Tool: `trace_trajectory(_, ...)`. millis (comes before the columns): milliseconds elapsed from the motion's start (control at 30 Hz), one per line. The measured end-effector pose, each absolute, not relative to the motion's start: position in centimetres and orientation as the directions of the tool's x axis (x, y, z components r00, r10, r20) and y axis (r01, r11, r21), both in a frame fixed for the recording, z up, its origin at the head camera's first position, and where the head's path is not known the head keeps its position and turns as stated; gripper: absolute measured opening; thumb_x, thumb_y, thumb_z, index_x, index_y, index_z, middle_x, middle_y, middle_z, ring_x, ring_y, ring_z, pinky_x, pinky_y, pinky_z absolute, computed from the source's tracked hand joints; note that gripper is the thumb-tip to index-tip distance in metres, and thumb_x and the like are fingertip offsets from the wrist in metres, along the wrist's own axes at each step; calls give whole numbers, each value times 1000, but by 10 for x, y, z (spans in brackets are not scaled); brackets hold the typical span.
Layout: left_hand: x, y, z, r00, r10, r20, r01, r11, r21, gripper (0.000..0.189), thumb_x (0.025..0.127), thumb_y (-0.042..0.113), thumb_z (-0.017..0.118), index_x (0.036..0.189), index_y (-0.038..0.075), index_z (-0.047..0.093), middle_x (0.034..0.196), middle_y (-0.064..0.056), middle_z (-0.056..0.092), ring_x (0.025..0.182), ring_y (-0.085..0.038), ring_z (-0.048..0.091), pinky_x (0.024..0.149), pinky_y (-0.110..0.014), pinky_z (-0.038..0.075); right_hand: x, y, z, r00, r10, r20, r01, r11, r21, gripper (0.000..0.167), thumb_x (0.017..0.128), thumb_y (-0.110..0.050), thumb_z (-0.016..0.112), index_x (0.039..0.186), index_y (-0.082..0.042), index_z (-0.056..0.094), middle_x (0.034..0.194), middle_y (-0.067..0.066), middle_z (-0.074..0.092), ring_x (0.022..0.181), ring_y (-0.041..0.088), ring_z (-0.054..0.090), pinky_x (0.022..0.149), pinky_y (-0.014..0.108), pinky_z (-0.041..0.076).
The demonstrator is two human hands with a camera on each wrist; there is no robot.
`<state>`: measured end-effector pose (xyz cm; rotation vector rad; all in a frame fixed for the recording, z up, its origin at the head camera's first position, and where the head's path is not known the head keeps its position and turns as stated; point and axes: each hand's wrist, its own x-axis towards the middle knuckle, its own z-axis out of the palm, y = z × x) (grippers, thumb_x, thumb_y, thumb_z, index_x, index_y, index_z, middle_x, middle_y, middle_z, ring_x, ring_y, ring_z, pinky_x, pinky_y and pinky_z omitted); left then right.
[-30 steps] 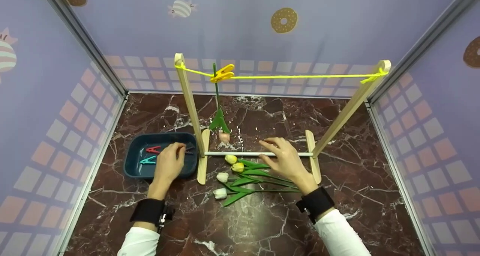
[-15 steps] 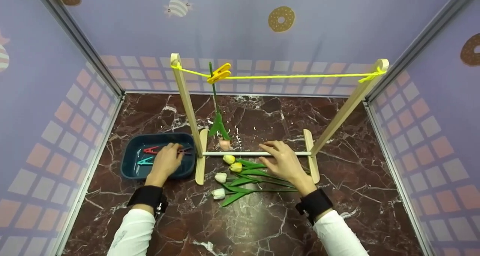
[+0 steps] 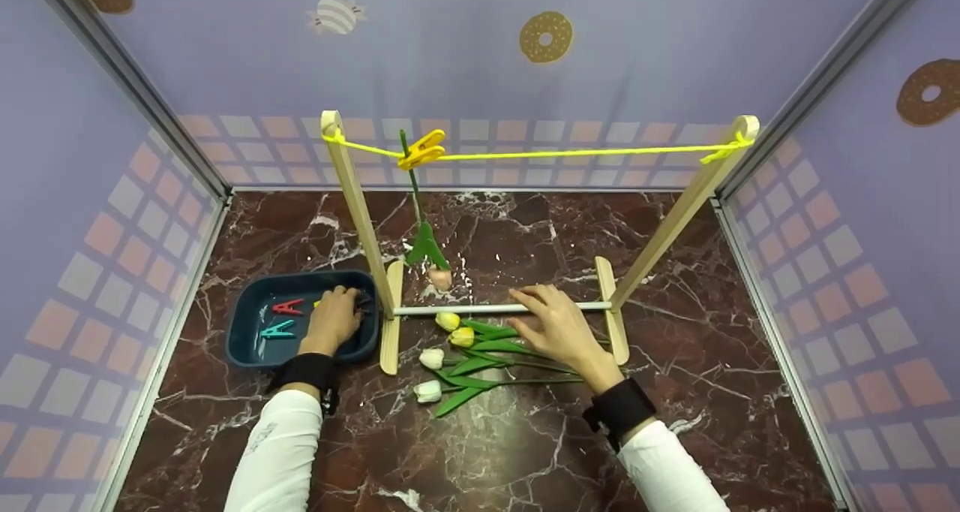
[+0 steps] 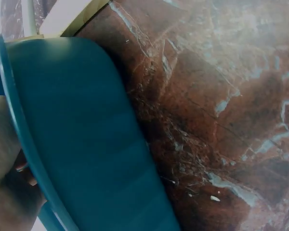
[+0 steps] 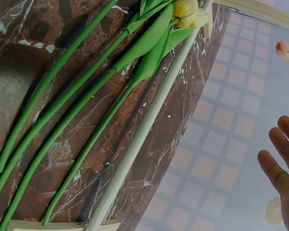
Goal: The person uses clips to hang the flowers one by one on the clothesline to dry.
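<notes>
My left hand [image 3: 335, 319] reaches down into a dark blue plastic tub [image 3: 234, 330], fingers bent beside a dark clothespin [image 3: 365, 302]; its fingertips are hidden, so I cannot tell whether they pinch it. Left of this hand lie a red clothespin [image 3: 287, 307] and a turquoise clothespin [image 3: 277, 329], with a bit of yellow showing behind the knuckles. Over the white crossbar [image 3: 491, 310] hovers my right hand [image 3: 559, 328], fingers loosely spread and holding nothing. Yellow tulips [image 3: 462, 337] and white tulips [image 3: 427, 391] lie below it, green stems pointing right.
A wooden frame carries a yellow cord [image 3: 555, 152] between two posts [image 3: 675, 227]. Near the left post a yellow clothespin [image 3: 422, 150] clips a pink tulip [image 3: 439, 278] upside down on the cord. Patterned panels surround the marbled surface [image 3: 510, 452].
My left hand has sunk slightly deeper into the tub toward its right side. The right hand stays nearly still over the crossbar. The head view has shifted a little.
</notes>
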<state>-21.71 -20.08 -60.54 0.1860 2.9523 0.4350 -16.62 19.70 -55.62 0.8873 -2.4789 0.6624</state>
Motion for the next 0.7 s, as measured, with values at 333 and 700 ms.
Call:
trace_trajectory(333,-221,-198,-612,-978,182,-104,161,969,188,29,86,3,66,113,-7,66,112,-30,63,106,-49,57,89,-61,51,-165,200,-559,-716,-444,538,-651,704,-285,51,84,-31,79,129,-10,66,113,10,68,100,26,64,89,41,54)
trace_trajectory(700,-214,-200,-615,-990,125,-61,107,964,245,19,88,3,64,102,-9,68,103,-30,65,101,-50,61,82,-61,54,-163,199,-559,-741,-453,496,-637,709,-303,50,88,-35,75,132,-12,64,113,8,68,99,23,64,86,39,55)
